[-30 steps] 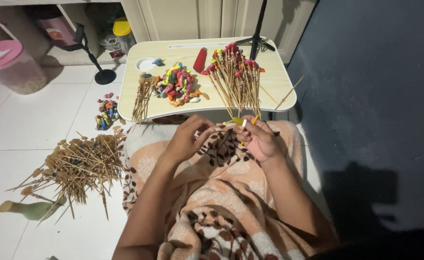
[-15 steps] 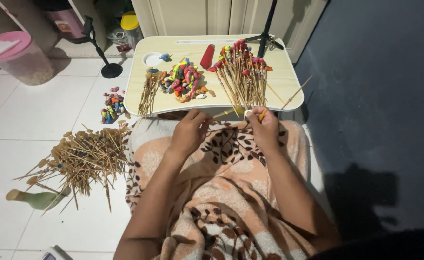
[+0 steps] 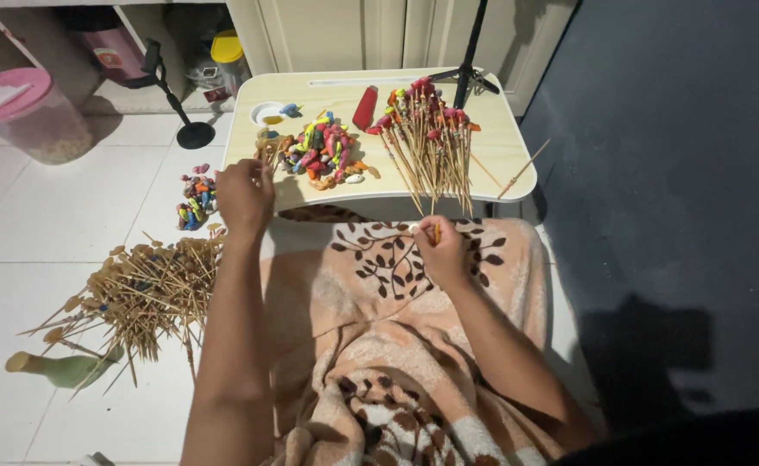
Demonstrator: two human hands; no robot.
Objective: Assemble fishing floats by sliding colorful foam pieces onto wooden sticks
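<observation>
Sticks with balloon tips: finished bundle (image 3: 429, 138) lies fanned on the lap table (image 3: 500, 147), right of centre, heads toward the far edge.

Changes vs. half a second ago: both hands were together at the near edge of the table; now they've split. Left hand (image 3: 244, 192) has gone out to the table's near-left corner, where the short bare sticks (image 3: 267, 151) lie. Right hand (image 3: 442, 250) has dropped back just below the near edge, over the blanket (image 3: 379, 345). Reads as one piece finished with and a fresh stick being fetched — a judgement, not seen.

Left hand: fingers curled, closing on or touching the bare sticks; can't tell whether it actually grips one.
Right hand: closed in a pinch on a small orange piece (image 3: 436, 231), looks like a balloon.

Loose balloon pile (image 3: 323, 155) sits mid-table, between the two hands. Red pump-like item (image 3: 365, 107) behind it. On the floor left of the table: big heap of plain sticks (image 3: 138, 289), small balloon cluster (image 3: 197, 200).
</observation>
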